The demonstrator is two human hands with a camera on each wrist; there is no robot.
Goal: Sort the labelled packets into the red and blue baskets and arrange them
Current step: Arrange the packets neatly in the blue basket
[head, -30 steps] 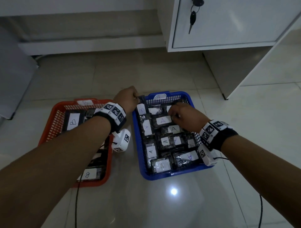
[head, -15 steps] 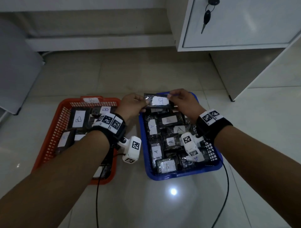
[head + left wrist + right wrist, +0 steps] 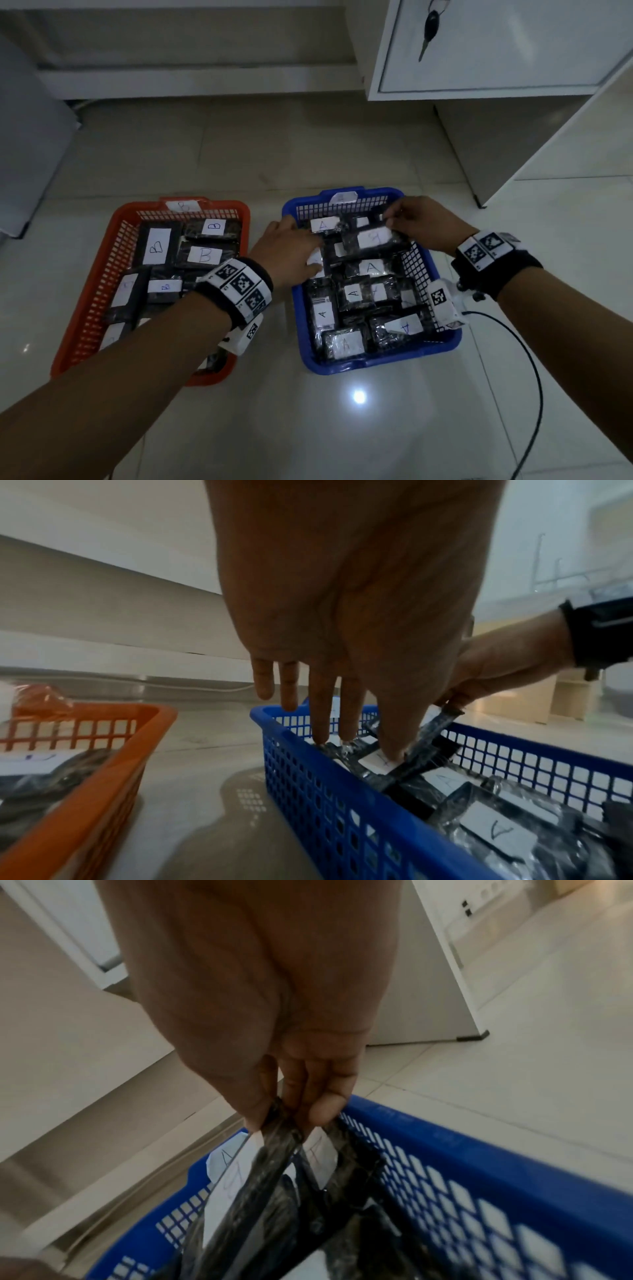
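Half a second ago both hands were holding one black plastic-wrapped packet up over the far rim of the blue plastic mesh basket; now that packet is sitting lower, lying tilted across the far rows of A-labelled packets inside the basket, and the head view is showing more of the floor. The left hand is no longer pinching it: its grip is released, fingers straight and pressing down on the packets at the far left of the blue basket, probably to steady the row or make room. The right hand is grasping the packet's far right edge, thumb and fingers pinched on the wrapper, so it is keeping control of where the packet is settling.

The packet's white label is reading upside down and is too blurred to tell for certain; it may be a B, in which case it would belong in the red plastic mesh basket to the left, where B-labelled packets are lying. Both baskets are standing on the pale tiled floor, near each other, with a white cabinet beyond on the right.
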